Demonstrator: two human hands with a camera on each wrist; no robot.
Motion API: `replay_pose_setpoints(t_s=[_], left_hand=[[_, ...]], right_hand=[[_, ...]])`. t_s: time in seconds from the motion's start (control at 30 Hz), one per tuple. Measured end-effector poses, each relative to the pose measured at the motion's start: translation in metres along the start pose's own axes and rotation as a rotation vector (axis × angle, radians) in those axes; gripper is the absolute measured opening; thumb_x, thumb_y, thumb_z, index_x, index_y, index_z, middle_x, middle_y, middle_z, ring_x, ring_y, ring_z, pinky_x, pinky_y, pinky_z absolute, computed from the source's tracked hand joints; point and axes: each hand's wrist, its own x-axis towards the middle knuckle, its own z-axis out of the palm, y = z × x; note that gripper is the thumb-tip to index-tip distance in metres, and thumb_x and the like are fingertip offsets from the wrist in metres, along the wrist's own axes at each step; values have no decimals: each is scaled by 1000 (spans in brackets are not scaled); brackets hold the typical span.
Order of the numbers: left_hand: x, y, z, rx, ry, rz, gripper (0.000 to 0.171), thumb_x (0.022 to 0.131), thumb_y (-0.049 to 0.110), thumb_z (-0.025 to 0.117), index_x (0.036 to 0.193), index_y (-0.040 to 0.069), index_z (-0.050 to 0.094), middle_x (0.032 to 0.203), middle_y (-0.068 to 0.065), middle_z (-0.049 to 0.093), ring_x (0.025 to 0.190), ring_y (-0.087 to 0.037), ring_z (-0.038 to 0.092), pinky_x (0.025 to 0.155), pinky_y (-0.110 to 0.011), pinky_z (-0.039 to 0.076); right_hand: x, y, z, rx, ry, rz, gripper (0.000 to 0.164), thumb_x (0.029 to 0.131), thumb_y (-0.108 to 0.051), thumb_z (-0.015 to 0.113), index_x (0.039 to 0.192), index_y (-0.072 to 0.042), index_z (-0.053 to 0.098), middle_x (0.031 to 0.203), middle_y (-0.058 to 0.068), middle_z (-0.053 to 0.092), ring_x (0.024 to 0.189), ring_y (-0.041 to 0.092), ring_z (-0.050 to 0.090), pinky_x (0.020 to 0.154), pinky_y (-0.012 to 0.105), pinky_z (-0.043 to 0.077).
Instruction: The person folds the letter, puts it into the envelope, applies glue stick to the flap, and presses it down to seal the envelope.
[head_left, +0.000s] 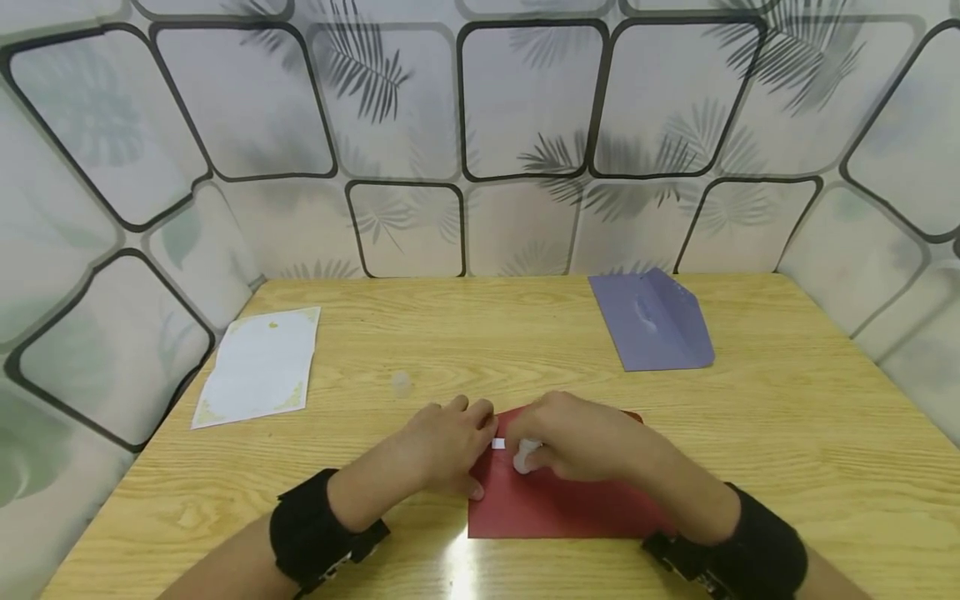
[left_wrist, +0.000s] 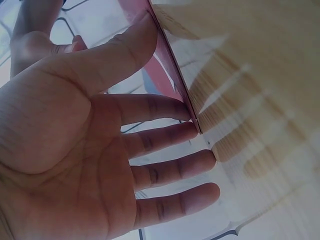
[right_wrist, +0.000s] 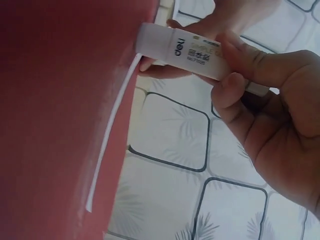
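Note:
A red paper envelope (head_left: 570, 508) lies flat on the table in front of me. My right hand (head_left: 573, 433) grips a white glue stick (right_wrist: 195, 54) between thumb and fingers, its end down against the red paper in the right wrist view. That end meets a narrow white strip (right_wrist: 111, 125) running along the envelope near its far edge. On the envelope's left side rests my left hand (head_left: 453, 446). Its thumb touches the paper, and in the left wrist view the fingers stretch out nearly straight past the edge. In the head view my right hand hides part of the strip.
A small translucent cap (head_left: 401, 383) lies beyond my left hand. White paper with gold corner designs (head_left: 258, 362) is at the left, and a purple envelope with a raised flap (head_left: 648, 325) at the back right. Patterned fabric (head_left: 525, 100) walls the table's back and sides.

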Motion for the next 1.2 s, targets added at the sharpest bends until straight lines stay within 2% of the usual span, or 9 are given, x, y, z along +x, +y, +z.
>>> replay_pose_setpoints(t_s=[0.07, 0.13, 0.3, 0.47, 0.7, 0.83, 0.97, 1.07, 1.2], left_hand=[[0, 0, 0, -6, -1, -3, 83, 77, 61, 77, 140, 11, 54, 130, 1, 51, 102, -19, 53, 72, -35, 53], [0, 1, -1, -15, -5, -6, 84, 77, 60, 77, 140, 11, 54, 131, 1, 51, 102, -19, 53, 72, -35, 53], [2, 4, -3, -21, -25, -27, 86, 76, 61, 78, 142, 12, 54, 136, 1, 50, 107, -19, 54, 75, -36, 53], [4, 5, -4, -5, -37, -40, 87, 77, 63, 77, 144, 13, 52, 140, 1, 49, 110, -19, 54, 78, -36, 53], [4, 4, -3, 7, -30, -27, 88, 77, 63, 76, 145, 13, 52, 140, 1, 49, 109, -19, 54, 75, -35, 53], [3, 3, -3, -2, -34, -33, 88, 77, 63, 76, 145, 13, 52, 140, 1, 49, 110, -19, 54, 77, -36, 53], [3, 3, -3, -8, -39, -40, 87, 77, 63, 76, 144, 12, 53, 140, 0, 49, 111, -19, 54, 77, -36, 53], [3, 2, -3, -14, -32, -40, 86, 77, 62, 77, 142, 11, 55, 140, 0, 50, 111, -19, 54, 78, -36, 52], [0, -3, -2, -46, -28, -41, 74, 72, 56, 84, 127, 10, 65, 137, 1, 51, 107, -19, 55, 75, -35, 52]], right_hand=[[2, -1, 3, 5, 14, -18, 11, 84, -8, 78, 90, -15, 73, 83, -13, 68, 79, 0, 60, 76, 21, 52], [2, -2, 3, 1, 9, 2, 10, 85, -8, 77, 90, -15, 73, 84, -12, 68, 81, 1, 60, 76, 21, 53], [-5, -3, -7, -23, -47, 127, 17, 81, -1, 77, 87, -16, 74, 81, -13, 69, 79, 2, 62, 73, 23, 54], [-14, -1, -20, -33, -76, 212, 24, 76, 5, 78, 84, -18, 78, 76, -16, 69, 75, 0, 63, 69, 22, 54], [-23, 0, -29, -50, -112, 319, 18, 76, -2, 80, 72, -19, 76, 67, -14, 66, 63, 0, 56, 59, 22, 50], [-25, 0, -32, -58, -156, 428, 11, 73, -4, 83, 77, -14, 78, 71, -9, 69, 67, 5, 60, 63, 28, 53], [-26, 3, -34, -75, -199, 513, 11, 70, -6, 84, 78, -11, 77, 72, -6, 69, 69, 8, 62, 64, 30, 54], [-26, 6, -34, -76, -205, 486, 14, 69, -2, 82, 67, -13, 73, 61, -8, 62, 60, 6, 54, 56, 27, 49], [-24, 10, -32, -18, -166, 341, 19, 71, 2, 76, 68, -16, 74, 60, -13, 63, 59, 0, 53, 56, 23, 48]])
